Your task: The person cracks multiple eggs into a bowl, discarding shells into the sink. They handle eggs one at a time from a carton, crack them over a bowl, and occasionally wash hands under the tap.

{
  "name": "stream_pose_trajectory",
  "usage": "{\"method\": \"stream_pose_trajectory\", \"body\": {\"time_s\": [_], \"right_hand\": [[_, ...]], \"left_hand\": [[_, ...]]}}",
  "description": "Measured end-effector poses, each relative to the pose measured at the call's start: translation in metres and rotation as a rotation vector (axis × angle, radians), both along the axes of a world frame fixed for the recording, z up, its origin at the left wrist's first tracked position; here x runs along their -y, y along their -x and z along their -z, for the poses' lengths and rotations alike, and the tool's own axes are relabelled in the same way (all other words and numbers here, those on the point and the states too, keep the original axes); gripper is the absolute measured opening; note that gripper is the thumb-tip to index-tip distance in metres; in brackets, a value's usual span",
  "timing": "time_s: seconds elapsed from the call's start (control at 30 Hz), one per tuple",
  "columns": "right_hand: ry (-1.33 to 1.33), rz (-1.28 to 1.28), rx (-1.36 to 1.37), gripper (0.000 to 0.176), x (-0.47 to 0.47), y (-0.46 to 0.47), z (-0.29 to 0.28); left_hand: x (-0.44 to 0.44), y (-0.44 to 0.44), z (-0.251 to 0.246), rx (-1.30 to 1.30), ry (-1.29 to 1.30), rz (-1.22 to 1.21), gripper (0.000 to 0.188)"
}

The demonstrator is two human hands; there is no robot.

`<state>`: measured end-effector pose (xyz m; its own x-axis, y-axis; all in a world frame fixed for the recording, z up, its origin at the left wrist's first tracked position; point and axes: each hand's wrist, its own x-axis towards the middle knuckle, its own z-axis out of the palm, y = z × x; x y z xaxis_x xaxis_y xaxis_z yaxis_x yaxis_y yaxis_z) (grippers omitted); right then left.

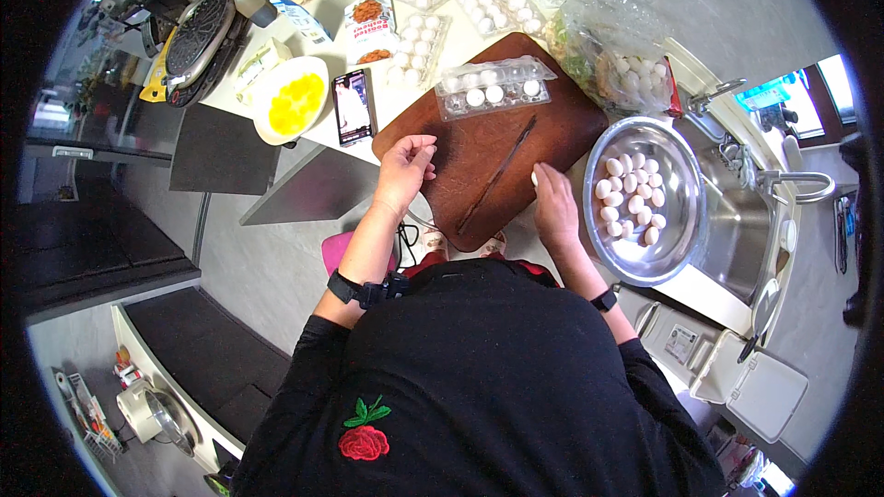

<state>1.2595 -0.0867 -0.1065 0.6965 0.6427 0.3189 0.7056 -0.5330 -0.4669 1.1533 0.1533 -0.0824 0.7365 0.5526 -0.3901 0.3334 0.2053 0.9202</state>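
My right hand [556, 207] holds a white egg [534, 179], partly hidden by the fingers, over the right edge of a brown wooden cutting board [476, 159]. Above the board's left edge is my left hand [407, 167], its fingers loosely bent and apart with nothing visible in them. A clear plastic egg carton [494, 91] lies on the far part of the board, lid raised, with several white eggs in it. To the right of my right hand stands a large steel bowl [598, 152] holding several loose eggs [636, 204].
Behind the board are more egg cartons [417, 48] and a cashew pouch [370, 29]. A phone [353, 107] lies beside a white bowl [263, 100] of yellow food. Plastic bags [587, 34] crowd the back right. The steel sink [742, 235] adjoins the steel bowl.
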Motion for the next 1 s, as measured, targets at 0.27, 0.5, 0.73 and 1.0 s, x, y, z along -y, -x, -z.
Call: {"method": "stream_pose_trajectory", "body": {"time_s": [0.27, 0.5, 0.73, 1.0], "right_hand": [[0.027, 0.05, -0.013, 0.038, 0.001, -0.004, 0.008], [-0.388, 0.277, -0.811, 0.04, -0.012, -0.005, -0.014], [-0.701, -0.027, -1.62, 0.031, -0.03, -0.04, -0.077], [-0.404, -0.13, -1.243, 0.03, -0.057, -0.068, -0.109]], "left_hand": [[0.001, -0.009, -0.003, 0.027, -0.01, 0.086, 0.021], [0.009, -0.024, -0.015, 0.101, 0.009, 0.253, 0.023], [0.033, -0.063, -0.043, 0.284, 0.003, 0.533, 0.03], [0.026, -0.09, -0.062, 0.295, 0.055, 0.366, 0.018]]}}
